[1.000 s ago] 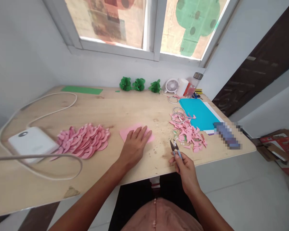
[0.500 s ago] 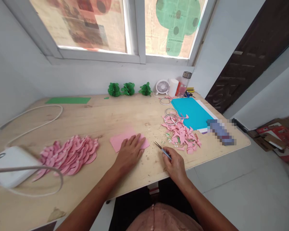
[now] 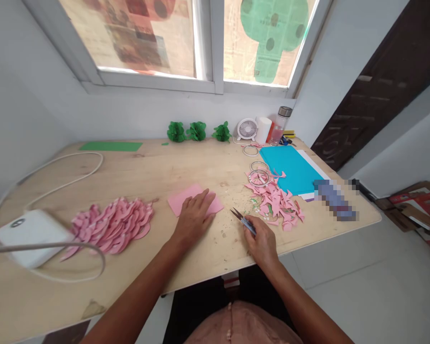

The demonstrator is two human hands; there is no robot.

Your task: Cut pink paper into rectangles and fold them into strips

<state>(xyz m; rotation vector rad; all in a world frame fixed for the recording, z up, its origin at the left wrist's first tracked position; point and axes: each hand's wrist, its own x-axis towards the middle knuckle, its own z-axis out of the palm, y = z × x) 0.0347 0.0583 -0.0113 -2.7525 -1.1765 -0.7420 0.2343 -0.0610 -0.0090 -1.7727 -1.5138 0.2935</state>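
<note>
Paper (image 3: 179,198) lies beneath the flat left hand (image 3: 192,216), while the right hand (image 3: 262,242) grips snips (image 3: 244,221).

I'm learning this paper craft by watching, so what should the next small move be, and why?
Probably lift the pink sheet with the left hand and bring its edge to the snips. That hand already rests on the sheet, while the right hand holds the snips, blades slightly apart, tips pointing towards the sheet but not touching it.
</note>
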